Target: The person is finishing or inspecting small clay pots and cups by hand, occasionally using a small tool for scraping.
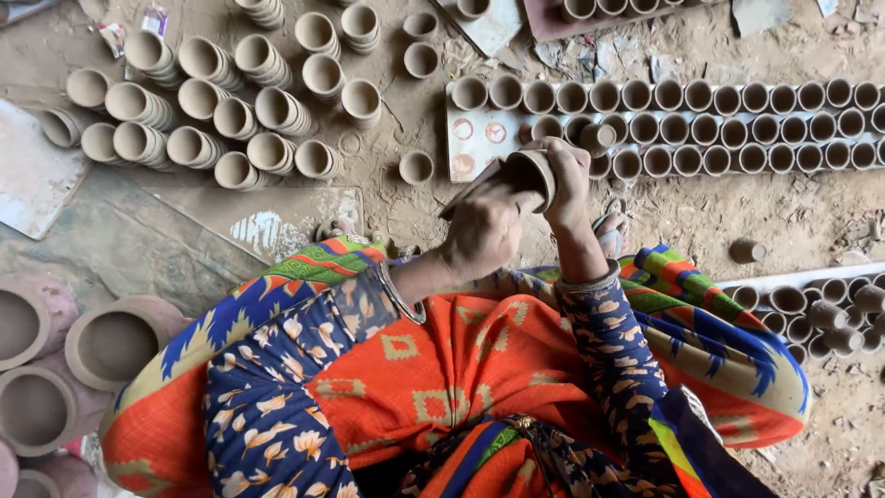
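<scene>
Clay cup held in both hands over the drying boards

Hands meet above my lap, over the dusty ground. My right hand (567, 180) is wrapped around a small unfired clay cup (535, 173), tilted on its side with the mouth facing left. My left hand (481, 231) is closed on a thin flat tool (470, 189) whose upper end touches the cup's rim. Just beyond the cup lies a board (475, 138) carrying rows of upright clay cups (701, 124) that run off to the right. To the left, stacked cups (212, 101) lie in leaning piles on the ground. Larger clay bowls (115, 341) sit at the lower left, beside my orange patterned cloth (442, 369). A second board of cups (811, 309) shows at the right edge.
</scene>
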